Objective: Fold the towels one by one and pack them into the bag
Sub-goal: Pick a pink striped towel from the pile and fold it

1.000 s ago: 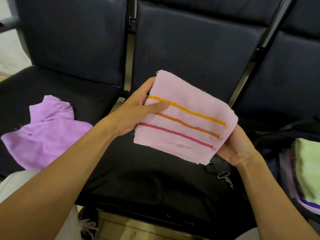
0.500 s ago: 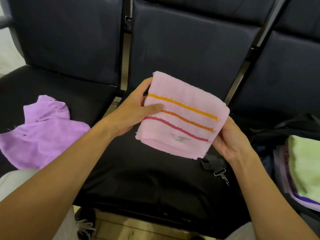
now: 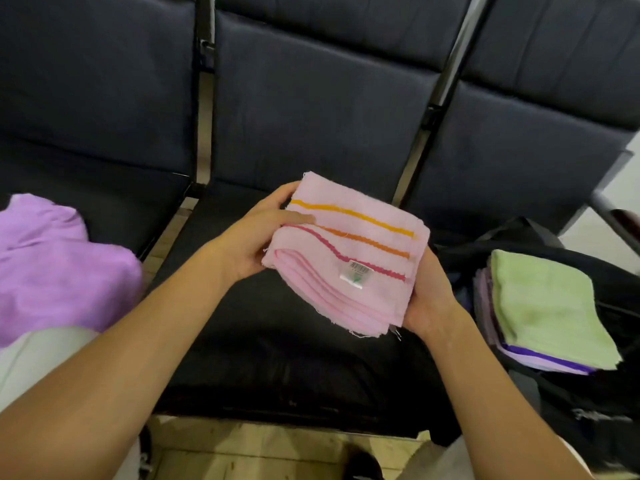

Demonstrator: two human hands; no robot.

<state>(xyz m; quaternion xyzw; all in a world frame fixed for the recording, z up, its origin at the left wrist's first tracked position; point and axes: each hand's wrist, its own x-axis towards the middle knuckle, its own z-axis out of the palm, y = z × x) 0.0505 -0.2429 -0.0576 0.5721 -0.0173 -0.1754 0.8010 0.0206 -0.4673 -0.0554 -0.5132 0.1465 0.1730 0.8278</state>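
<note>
A folded pink towel [image 3: 349, 251] with yellow, orange and red stripes and a small label is held above the middle seat. My left hand [image 3: 252, 237] grips its left edge, thumb on top. My right hand [image 3: 427, 296] holds its right edge from underneath, fingers hidden behind the cloth. An unfolded purple towel [image 3: 52, 265] lies crumpled on the left seat. On the right seat an open black bag [image 3: 588, 393] holds a stack of folded towels with a green towel [image 3: 543, 306] on top.
A row of three dark padded seats [image 3: 277, 358] with metal frame bars between the backrests fills the view. Pale tiled floor and a dark shoe [image 3: 363, 462] show below the seat edge. A white trouser leg [image 3: 41, 358] lies at lower left.
The pink towel has been folded smaller and thicker, with its label now on top. Both hands have carried it lower and to the right, closer to the bag.
</note>
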